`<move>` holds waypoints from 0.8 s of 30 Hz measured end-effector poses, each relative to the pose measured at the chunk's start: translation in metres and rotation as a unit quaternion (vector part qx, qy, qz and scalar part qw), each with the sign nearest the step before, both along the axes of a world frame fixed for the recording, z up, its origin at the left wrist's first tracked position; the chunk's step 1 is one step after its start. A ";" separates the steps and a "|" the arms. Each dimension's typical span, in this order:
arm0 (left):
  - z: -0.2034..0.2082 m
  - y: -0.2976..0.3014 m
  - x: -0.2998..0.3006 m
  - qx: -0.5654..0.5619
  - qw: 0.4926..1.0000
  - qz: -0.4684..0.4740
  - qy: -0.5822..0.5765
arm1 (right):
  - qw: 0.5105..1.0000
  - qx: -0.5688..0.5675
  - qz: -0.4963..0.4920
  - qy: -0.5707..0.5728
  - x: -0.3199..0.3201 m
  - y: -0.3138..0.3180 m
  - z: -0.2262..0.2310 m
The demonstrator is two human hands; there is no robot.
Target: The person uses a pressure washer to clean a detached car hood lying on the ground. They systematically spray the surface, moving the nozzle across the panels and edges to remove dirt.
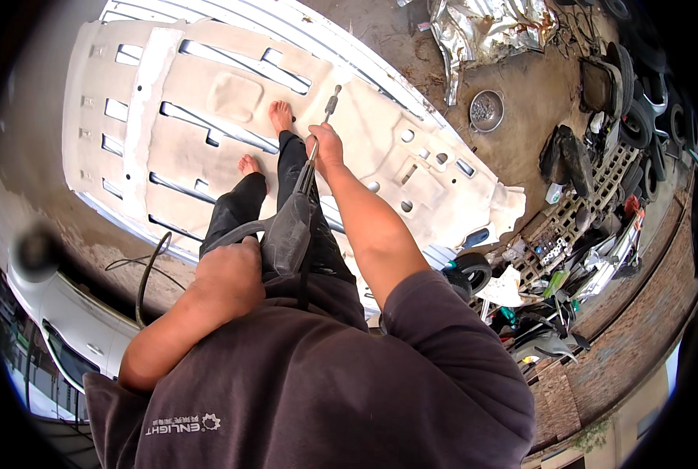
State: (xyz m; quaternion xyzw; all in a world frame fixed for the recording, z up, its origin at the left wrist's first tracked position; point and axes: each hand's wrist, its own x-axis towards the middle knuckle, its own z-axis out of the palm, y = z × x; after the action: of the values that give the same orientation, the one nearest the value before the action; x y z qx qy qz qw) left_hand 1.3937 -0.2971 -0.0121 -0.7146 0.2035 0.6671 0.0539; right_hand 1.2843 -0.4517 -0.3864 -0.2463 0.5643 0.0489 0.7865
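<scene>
My left hand [228, 273] is closed round the pistol grip of the pressure-washer gun [286, 230], held just in front of my stomach, & my right hand [325, 148] is wrapped tight further up the lance [318, 141], nozzle aimed down at the big moulded car carpet [232, 94] I'm standing on w/ bare feet [280, 116]. Risk as I see it: toes are v. near the nozzle line, so a slip of the lance could put the jet on skin. Also the black hose [150, 273] loops beside my left leg on the dirt yard [521, 86], so a snag there could jerk the gun off aim.
</scene>
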 end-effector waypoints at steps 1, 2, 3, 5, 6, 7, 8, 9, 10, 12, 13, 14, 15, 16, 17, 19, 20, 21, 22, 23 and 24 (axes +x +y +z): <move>0.001 -0.004 -0.002 0.000 1.000 -0.008 0.003 | 1.000 -0.022 -0.004 -0.002 -0.007 -0.003 0.003; 0.002 -0.007 -0.007 -0.001 1.000 -0.012 0.005 | 0.999 -0.044 -0.004 -0.005 -0.015 -0.008 0.006; 0.001 -0.011 -0.011 0.000 0.999 -0.025 0.021 | 1.000 -0.017 -0.024 0.003 -0.025 -0.013 0.009; -0.002 -0.016 -0.025 -0.019 0.999 -0.035 0.029 | 0.999 -0.036 -0.028 0.026 -0.050 -0.028 0.013; -0.003 -0.018 -0.031 -0.027 0.998 -0.038 0.033 | 0.998 -0.047 -0.024 0.045 -0.058 -0.034 0.026; -0.004 -0.019 -0.036 -0.026 0.998 -0.035 0.045 | 0.997 -0.062 -0.018 0.038 -0.068 -0.040 0.030; -0.005 -0.017 -0.042 -0.034 0.998 -0.039 0.043 | 0.997 -0.074 -0.012 0.032 -0.082 -0.043 0.030; -0.005 -0.014 -0.050 -0.041 0.997 -0.047 0.043 | 0.978 -0.189 0.082 0.037 -0.112 -0.042 -0.005; -0.006 -0.010 -0.058 -0.045 0.997 -0.048 0.039 | 0.986 -0.154 0.055 0.039 -0.113 -0.039 0.003; -0.005 0.002 -0.072 -0.046 0.998 -0.042 0.031 | 0.995 -0.087 -0.005 0.038 -0.099 -0.033 0.030; -0.004 0.007 -0.080 -0.046 0.998 -0.043 0.029 | 0.996 -0.084 -0.008 0.041 -0.100 -0.026 0.032; -0.001 0.010 -0.087 -0.043 0.998 -0.042 0.022 | 0.996 -0.084 -0.007 0.033 -0.101 -0.020 0.034; 0.003 0.013 -0.092 -0.040 0.998 -0.042 0.015 | 0.996 -0.083 -0.007 0.026 -0.102 -0.015 0.036; 0.006 0.014 -0.097 -0.037 0.998 -0.041 0.005 | 0.996 -0.083 -0.006 0.015 -0.102 -0.012 0.038; 0.007 0.015 -0.104 -0.043 0.998 -0.047 0.005 | 0.996 -0.085 0.003 0.012 -0.110 -0.012 0.038; 0.007 0.011 -0.121 -0.056 0.997 -0.058 0.004 | 0.996 -0.082 -0.032 0.001 -0.131 -0.017 0.033; 0.006 0.009 -0.129 -0.059 0.996 -0.063 0.000 | 0.996 -0.081 -0.049 -0.003 -0.142 -0.021 0.032; 0.005 0.007 -0.137 -0.062 0.996 -0.068 -0.003 | 0.995 -0.089 -0.040 -0.005 -0.154 -0.027 0.031; 0.004 0.004 -0.147 -0.065 0.995 -0.075 -0.005 | 0.995 -0.092 -0.047 -0.012 -0.162 -0.032 0.032; 0.004 0.004 -0.154 -0.068 0.995 -0.073 -0.011 | 0.994 -0.093 -0.049 -0.013 -0.168 -0.034 0.031; 0.004 0.005 -0.161 -0.072 0.995 -0.070 -0.017 | 0.994 -0.093 -0.050 -0.015 -0.173 -0.036 0.030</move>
State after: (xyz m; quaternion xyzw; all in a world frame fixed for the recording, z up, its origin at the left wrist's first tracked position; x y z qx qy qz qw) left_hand 1.2329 -0.2921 -0.0082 -0.7117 0.2995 0.6333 0.0528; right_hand 1.1115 -0.4878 -0.3562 -0.2909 0.5663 -0.0471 0.7697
